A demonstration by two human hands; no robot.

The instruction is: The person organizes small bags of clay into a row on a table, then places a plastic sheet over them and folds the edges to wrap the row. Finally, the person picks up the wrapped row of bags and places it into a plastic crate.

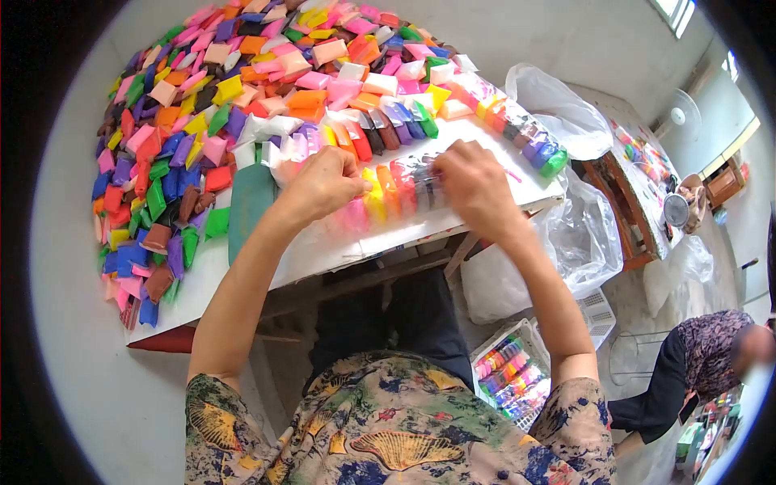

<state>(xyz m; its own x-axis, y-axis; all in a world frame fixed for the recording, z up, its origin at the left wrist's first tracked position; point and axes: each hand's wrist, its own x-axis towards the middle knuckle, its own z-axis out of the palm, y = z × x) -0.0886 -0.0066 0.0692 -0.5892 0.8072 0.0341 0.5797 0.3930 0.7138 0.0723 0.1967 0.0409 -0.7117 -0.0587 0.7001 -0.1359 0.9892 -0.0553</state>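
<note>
A clear sleeve of coloured packets [390,190], pink, yellow, orange, red and dark, lies along the front of the white table between my hands. At its left end my left hand [327,182] is closed on the plastic, its fingers pinched together. My right hand [473,182] is curled over the dark right end, somewhat blurred, its fingertips bent down onto the sleeve. Just behind, a row of loose packets [380,129] runs from yellow to green. Farther right lies another filled clear sleeve [517,125], ending in green.
A large heap of coloured packets [267,61] covers the back and left of the table [485,162]. Plastic bags [582,234] hang at the right edge. Below stands a white basket [521,331] holding filled sleeves. Another person [711,356] bends at the lower right.
</note>
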